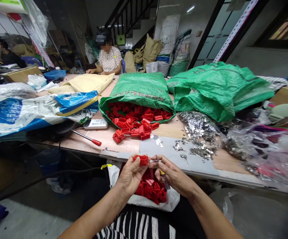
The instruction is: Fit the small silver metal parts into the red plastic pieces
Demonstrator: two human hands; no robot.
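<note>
Between the thumb and fingers of my left hand (131,174) is a red plastic part (142,160), held above my lap. Close to its right side, my right hand (172,171) is closed on a thin metal tool with a bit of yellow on it; its exact kind is hard to make out. The fingertips of both hands nearly meet. Below them, a white sack (170,203) in my lap holds many more red plastic parts (153,192). On the table ahead, red parts (134,127) spill from the mouth of a green woven sack (142,84).
Small silvery metal pieces (201,149) lie scattered at the right beside a clear plastic bag (263,149). Another green sack (213,86) rests behind them. A red-tipped metal rod (87,137) and a white device (95,124) are at the left. Across the table sits a person (111,59).
</note>
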